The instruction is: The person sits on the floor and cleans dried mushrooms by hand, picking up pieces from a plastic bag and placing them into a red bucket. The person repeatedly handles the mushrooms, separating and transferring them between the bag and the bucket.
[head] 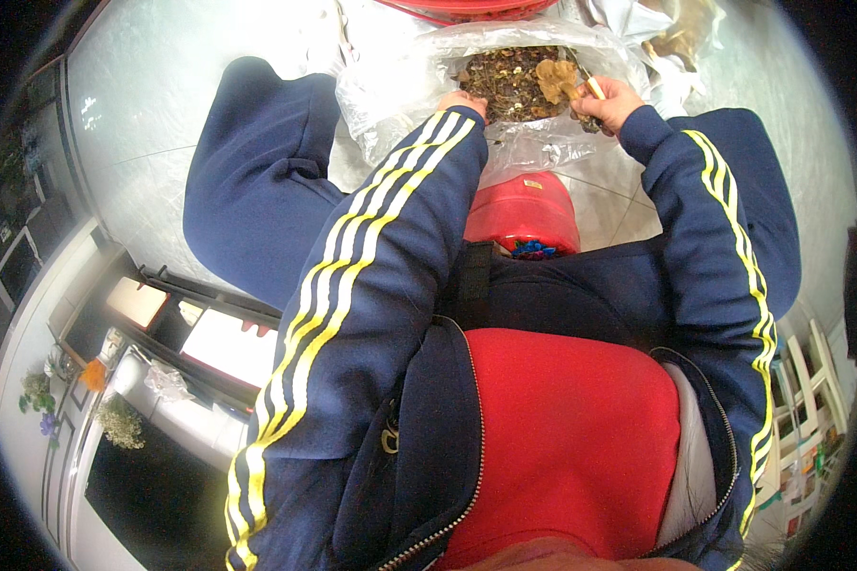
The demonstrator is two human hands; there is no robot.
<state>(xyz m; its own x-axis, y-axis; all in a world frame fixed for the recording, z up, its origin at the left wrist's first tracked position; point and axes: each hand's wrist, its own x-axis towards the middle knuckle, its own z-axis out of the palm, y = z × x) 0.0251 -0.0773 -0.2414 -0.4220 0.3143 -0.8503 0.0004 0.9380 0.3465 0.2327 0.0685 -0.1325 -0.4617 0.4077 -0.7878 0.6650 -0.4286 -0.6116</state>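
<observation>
A clear plastic bag (393, 89) lies spread on the floor in front of me, its mouth showing dark plant debris (510, 78) with dried bits in it. My right hand (612, 105), at the bag's right side, grips a brown, frilled mushroom (558, 80) by its lower part. In the same hand is a slim tool with a pale handle (596, 88), seemingly a small knife. My left hand (465, 102) is at the left edge of the debris. Its fingertips are hidden, so whether it pinches anything is unclear.
A red plastic basin (471, 8) stands beyond the bag. White plastic bags (675, 78) with brownish contents lie at the upper right. Between my legs is a red plastic stool or container (521, 214). A low dark cabinet (171, 332) is left; a white rack (803, 400) stands right.
</observation>
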